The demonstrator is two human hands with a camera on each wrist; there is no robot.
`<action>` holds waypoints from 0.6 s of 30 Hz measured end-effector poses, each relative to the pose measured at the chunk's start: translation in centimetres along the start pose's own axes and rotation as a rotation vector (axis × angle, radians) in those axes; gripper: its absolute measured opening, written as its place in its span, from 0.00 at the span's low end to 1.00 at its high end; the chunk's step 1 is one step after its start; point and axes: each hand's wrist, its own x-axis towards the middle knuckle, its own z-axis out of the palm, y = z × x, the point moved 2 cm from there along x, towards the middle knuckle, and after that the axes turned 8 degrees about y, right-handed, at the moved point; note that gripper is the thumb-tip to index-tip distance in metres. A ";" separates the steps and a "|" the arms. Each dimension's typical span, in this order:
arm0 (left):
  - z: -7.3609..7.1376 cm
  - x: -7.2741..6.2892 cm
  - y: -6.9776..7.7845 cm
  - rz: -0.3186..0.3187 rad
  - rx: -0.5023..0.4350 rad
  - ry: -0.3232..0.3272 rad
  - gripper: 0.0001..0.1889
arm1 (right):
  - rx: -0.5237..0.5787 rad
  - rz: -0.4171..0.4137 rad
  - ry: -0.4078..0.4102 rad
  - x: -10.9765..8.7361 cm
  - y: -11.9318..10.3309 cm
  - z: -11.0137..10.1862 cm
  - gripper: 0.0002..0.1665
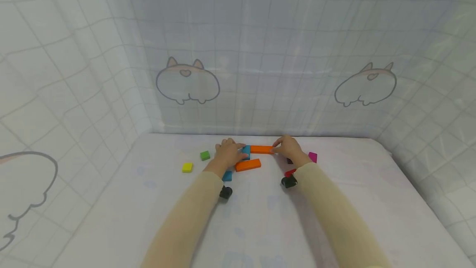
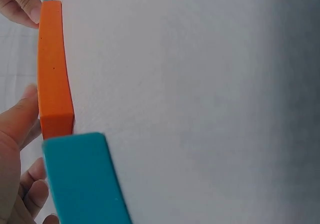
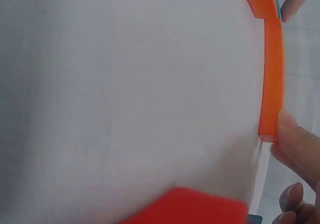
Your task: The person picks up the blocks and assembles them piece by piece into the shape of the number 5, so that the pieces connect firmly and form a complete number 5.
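My left hand [image 1: 227,154] pinches a small blue block [image 1: 246,152], with index finger and thumb at its far and near sides. Against the right side of that block lies a long orange block [image 1: 262,149]. My right hand [image 1: 291,149] holds this orange block's right end between thumb and fingers; in the right wrist view the thumb [image 3: 295,134] presses on that end. A second orange block [image 1: 248,165] lies slightly tilted just nearer, close to my left thumb. Another blue block [image 1: 227,175] lies below my left wrist, large in the left wrist view.
Left of my left hand lie a green block [image 1: 205,155] and a yellow block [image 1: 187,167]. By my right wrist are a red block [image 1: 290,173], a dark block [image 1: 289,161] and a magenta block [image 1: 312,157]. A hanging gridded sheet [image 1: 275,94] stands behind the white table [image 1: 256,226].
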 end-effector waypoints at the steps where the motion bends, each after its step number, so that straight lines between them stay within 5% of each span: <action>1: 0.0 0.0 0.0 -0.001 0.001 0.001 0.31 | 0.002 0.001 0.002 0.0 0.0 0.0 0.15; 18: -0.2 -0.2 0.3 -0.011 0.046 -0.007 0.30 | -0.024 -0.012 0.019 0.2 0.4 -0.6 0.20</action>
